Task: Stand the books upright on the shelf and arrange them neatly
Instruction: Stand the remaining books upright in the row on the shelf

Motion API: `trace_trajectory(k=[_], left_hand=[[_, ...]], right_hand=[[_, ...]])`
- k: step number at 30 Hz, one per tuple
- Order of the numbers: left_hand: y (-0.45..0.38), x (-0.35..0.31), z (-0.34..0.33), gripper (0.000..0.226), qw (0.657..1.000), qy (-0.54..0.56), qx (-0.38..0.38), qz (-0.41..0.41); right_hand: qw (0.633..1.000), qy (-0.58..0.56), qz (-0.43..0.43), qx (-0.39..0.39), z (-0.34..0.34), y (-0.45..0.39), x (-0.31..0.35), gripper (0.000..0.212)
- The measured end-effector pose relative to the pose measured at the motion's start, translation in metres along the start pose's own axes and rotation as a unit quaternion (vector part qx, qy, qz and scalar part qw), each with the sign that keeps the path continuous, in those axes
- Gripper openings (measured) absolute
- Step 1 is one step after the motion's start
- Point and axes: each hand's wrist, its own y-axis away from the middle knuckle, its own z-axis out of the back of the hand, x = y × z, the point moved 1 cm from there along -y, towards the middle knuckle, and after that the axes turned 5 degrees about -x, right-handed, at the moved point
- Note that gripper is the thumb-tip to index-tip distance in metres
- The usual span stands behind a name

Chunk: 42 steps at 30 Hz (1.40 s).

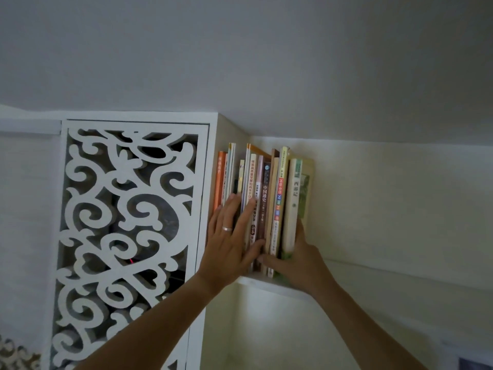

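— Books stand upright on the shelf, all in one row just right of the carved white panel; how many do you make it?

— I count about a dozen spines, though the thin ones nearest the panel blur together, so I cannot be exact; one orange book stands closest to the panel, and one pale book with a green band ends the row farthest from it.

— And the hands?

— Two in my feed; the left hand lies flat against the spines near the panel, fingers straight and spread, one ring on it; it presses and grasps nothing.

— The right?

— The right hand is at the far end from the panel, low by the shelf; its thumb crosses the lower spines, its fingers curl behind the pale book, so it grips that end of the row.
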Motion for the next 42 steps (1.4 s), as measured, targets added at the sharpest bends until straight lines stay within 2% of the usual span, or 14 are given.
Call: trace_trajectory(k=[4,8,13,16,19,24,29,33,37,42], left_hand=[[0.0,0.0,-0.002,0.081,1.0,-0.003,-0.003,0.008],[0.002,-0.015,-0.009,0.084,0.998,-0.009,-0.024,0.054],[0.001,-0.041,-0.019,0.083,0.989,0.024,-0.078,0.12],[0.004,-0.045,-0.023,0.066,0.992,-0.01,-0.121,0.046],[-0.001,-0.052,-0.023,0.044,0.994,-0.017,-0.097,-0.045],[-0.022,-0.063,-0.025,0.043,0.995,-0.043,-0.087,0.016],[-0.012,-0.063,-0.026,0.042,0.992,-0.101,-0.08,0.013],[0.002,-0.068,-0.023,0.061,0.983,-0.17,-0.062,0.022],[0.003,-0.077,-0.019,0.064,0.977,-0.208,0.0,0.042],[-0.001,-0.084,-0.006,0.057,0.985,-0.156,0.017,0.066]], right_hand=[[0.998,0.033,0.001,-0.044,0.002,0.002,-0.001,0.114],[0.997,0.025,-0.002,-0.079,0.021,0.01,-0.004,0.096],[0.998,-0.002,0.006,-0.062,0.028,0.012,-0.018,0.091],[0.998,-0.051,-0.019,-0.034,0.033,0.013,-0.023,0.087],[0.994,-0.099,-0.042,-0.024,0.036,0.013,-0.023,0.09],[0.993,-0.111,-0.039,-0.018,0.035,0.014,-0.027,0.082],[0.996,-0.076,-0.019,-0.03,0.033,0.016,-0.026,0.077],[0.998,-0.021,0.013,-0.051,0.027,0.017,-0.021,0.08],[0.994,0.024,0.027,-0.107,0.022,0.023,-0.017,0.079],[0.987,0.056,0.026,-0.147,0.021,0.027,-0.017,0.077]])
